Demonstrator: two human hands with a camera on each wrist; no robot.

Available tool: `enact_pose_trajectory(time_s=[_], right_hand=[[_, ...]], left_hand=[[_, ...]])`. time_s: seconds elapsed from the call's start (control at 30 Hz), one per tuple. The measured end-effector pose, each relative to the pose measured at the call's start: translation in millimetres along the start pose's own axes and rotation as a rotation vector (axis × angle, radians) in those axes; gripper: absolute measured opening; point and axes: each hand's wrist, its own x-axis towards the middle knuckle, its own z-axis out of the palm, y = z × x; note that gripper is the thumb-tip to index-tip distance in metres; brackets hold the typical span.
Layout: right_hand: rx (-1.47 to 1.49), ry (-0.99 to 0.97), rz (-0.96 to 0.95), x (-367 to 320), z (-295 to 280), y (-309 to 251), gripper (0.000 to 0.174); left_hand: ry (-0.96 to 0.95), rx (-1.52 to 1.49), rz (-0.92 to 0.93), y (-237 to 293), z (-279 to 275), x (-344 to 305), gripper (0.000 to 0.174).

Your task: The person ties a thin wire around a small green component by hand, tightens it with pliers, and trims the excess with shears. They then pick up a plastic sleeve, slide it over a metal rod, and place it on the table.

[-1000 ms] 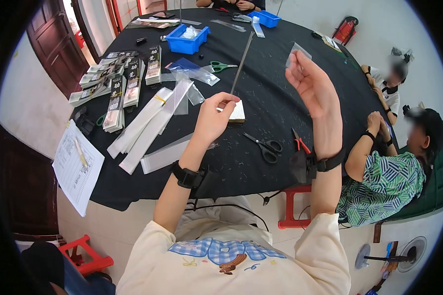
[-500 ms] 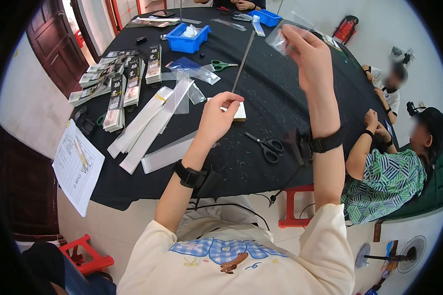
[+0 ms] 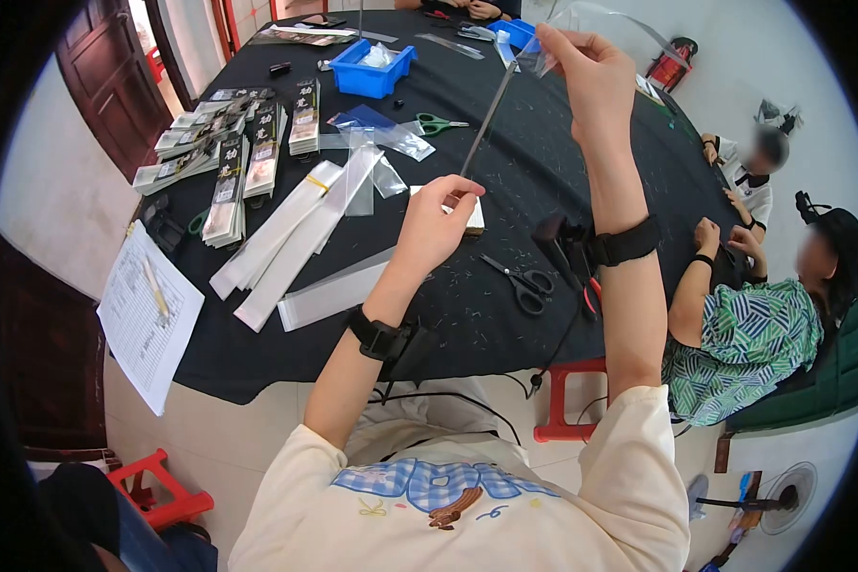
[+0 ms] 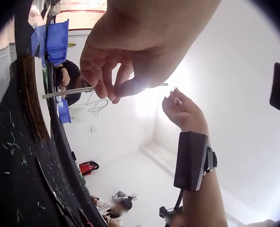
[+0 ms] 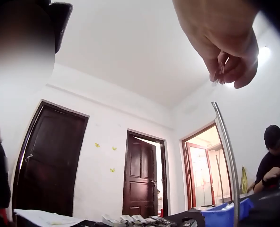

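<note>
My left hand [image 3: 431, 224] pinches a thin metal rod [image 3: 491, 119] near its lower end. The rod rises from a small wooden block [image 3: 475, 217] with a white top; in the left wrist view its foot meets the block [image 4: 33, 94]. Up at the rod's tip, my right hand [image 3: 602, 91] pinches a clear plastic piece [image 3: 536, 62] between thumb and fingers, with more clear film [image 3: 629, 21] trailing behind to the right. From the right wrist view, the rod's bent tip [image 5: 214, 105] stands just below the right fingers.
Black-handled scissors [image 3: 524, 286] and red-handled pliers [image 3: 593, 297] lie near the block. Long white sleeves [image 3: 286, 234], printed packs [image 3: 229, 186], clear bags [image 3: 362, 181], green scissors [image 3: 439, 124] and a blue bin [image 3: 372, 76] occupy the left. People sit right and across.
My right hand has risen and moved left to the rod's tip, carrying the clear plastic with it. The left hand keeps its pinch low on the rod.
</note>
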Motion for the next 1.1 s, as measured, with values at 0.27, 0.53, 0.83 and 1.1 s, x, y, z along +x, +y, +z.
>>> enact_pose_trajectory(time_s=[0.27, 0.53, 0.83, 1.1], right_hand=[[-0.131, 0.016, -0.144, -6, 5, -10, 0.024], [-0.348, 0.152, -0.177, -18, 14, -47, 0.025], [-0.404, 0.117, -0.197, -15, 16, -33, 0.022], [-0.454, 0.035, -0.247, -25, 18, -18, 0.027]], left_hand=[[-0.004, 0.010, 0.022, -1, -1, -4, 0.017], [-0.008, 0.005, 0.008, 0, -1, -4, 0.017], [-0.006, -0.008, 0.023, -3, 0, -3, 0.018], [-0.004, -0.003, 0.005, -2, 0, -2, 0.018]])
